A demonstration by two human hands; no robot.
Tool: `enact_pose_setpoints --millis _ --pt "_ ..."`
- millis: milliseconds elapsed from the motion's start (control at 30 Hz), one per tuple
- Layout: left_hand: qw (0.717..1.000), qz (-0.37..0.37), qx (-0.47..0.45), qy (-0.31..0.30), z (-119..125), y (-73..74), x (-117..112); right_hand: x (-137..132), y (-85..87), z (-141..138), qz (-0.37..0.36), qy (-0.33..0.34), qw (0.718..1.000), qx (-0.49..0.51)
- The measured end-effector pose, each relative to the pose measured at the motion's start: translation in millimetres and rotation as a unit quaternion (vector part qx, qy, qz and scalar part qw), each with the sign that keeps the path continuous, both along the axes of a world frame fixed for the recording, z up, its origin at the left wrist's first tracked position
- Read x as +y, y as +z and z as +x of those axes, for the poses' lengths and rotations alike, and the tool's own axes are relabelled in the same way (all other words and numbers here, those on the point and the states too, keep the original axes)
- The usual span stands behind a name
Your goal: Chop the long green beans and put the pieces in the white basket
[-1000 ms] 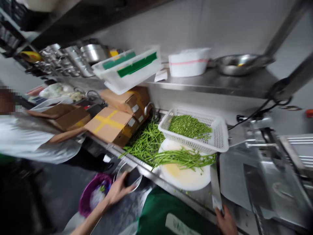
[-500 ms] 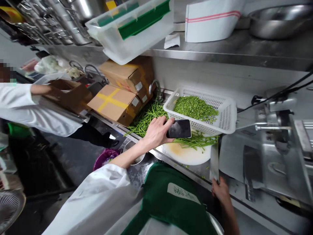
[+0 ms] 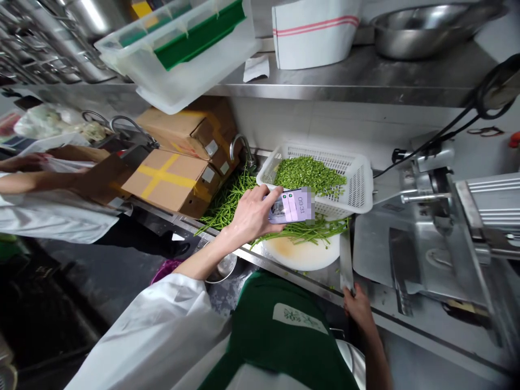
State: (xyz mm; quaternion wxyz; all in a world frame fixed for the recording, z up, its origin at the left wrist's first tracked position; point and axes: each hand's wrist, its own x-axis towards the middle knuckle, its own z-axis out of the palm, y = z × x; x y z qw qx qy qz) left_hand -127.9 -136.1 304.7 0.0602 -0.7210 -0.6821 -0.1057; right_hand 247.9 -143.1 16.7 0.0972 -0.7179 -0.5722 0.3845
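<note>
My left hand [image 3: 252,212] is wrapped round a smartphone [image 3: 290,207], its screen lit and showing the time. The phone is above a round white cutting board [image 3: 309,253], where long green stems [image 3: 314,230] lie along the far side. Low on the right, my right hand [image 3: 357,303] is closed on the handle of a knife [image 3: 346,262]; the blade points away from me beside the board. Behind the phone stands a white plastic basket [image 3: 359,187] with chopped green pieces [image 3: 311,174] in it. More uncut stems [image 3: 227,203] are heaped left of the board.
Taped cardboard boxes [image 3: 162,179] and a faucet [image 3: 241,149] stand at the left. A metal slicing machine [image 3: 439,211] is on the right, with another knife [image 3: 400,265] on it. A steel shelf [image 3: 317,81] runs overhead. A co-worker's sleeve [image 3: 49,206] shows at far left.
The phone's screen has gone from dark to lit. The view has shifted, so the scene sits further left. Both hands keep their hold.
</note>
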Motion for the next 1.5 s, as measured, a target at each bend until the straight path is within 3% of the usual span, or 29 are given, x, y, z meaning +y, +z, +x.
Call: enact_pose_setpoints --millis 100,233,400,467,567,633,700,800,900,1000,1100,1167,1233,1300,1367,1433,1500 --pt "1.000 0.020 0.005 -0.017 1 8.9 12 3 0.5 0 -0.038 -0.007 0.999 0.013" --pt "0.997 0.056 0.010 -0.048 5 26.6 31 4 -4.8 1 -0.031 0.015 0.999 0.010" --pt "0.990 0.109 0.023 -0.087 8 69.2 68 3 -19.4 1 -0.029 0.011 0.999 0.017" --pt "0.985 0.138 0.010 -0.107 3 96.1 96 2 -26.0 0 -0.018 -0.004 1.000 0.025" --pt "0.975 0.150 -0.023 -0.165 -7 140.2 157 2 -34.8 -1 -0.003 -0.018 0.999 0.039" --pt "0.973 0.125 -0.036 -0.189 -13 164.6 203 4 -38.7 0 0.000 -0.020 0.999 0.047" --pt "0.979 0.078 -0.044 -0.184 -17 180.0 248 6 -40.5 1 -0.007 -0.018 0.999 0.047" --pt "0.987 0.003 -0.057 -0.147 -23 185.1 302 8 -40.6 2 -0.027 -0.012 0.999 0.040" --pt "0.988 -0.025 -0.064 -0.137 -27 180.6 337 8 -39.7 1 -0.039 -0.003 0.998 0.042" --pt "0.985 0.002 -0.061 -0.161 -24 181.3 350 7 -36.9 -1 -0.036 -0.006 0.998 0.046" --pt "0.975 0.101 -0.051 -0.191 -10 180.2 338 6 -29.9 -2 -0.023 -0.010 0.999 0.047" --pt "0.954 0.181 -0.048 -0.234 2 162.8 315 5 -24.1 -1 -0.015 -0.006 0.999 0.050" --pt "0.926 0.216 -0.056 -0.304 14 121.9 280 5 -19.5 -1 -0.010 -0.007 0.999 0.051" --pt "0.903 0.154 -0.066 -0.396 23 58.4 236 4 -16.9 -2 -0.003 -0.003 0.998 0.055" --pt "0.873 0.025 -0.067 -0.482 32 -17.2 190 2 -15.3 -2 -0.003 -0.003 0.999 0.049" --pt "0.880 -0.119 -0.069 -0.455 41 -90.7 153 -2 -13.2 -3 -0.006 -0.004 0.999 0.046" --pt "0.914 -0.210 -0.060 -0.342 50 -151.6 131 -7 -9.7 -3 -0.006 0.001 0.998 0.056"
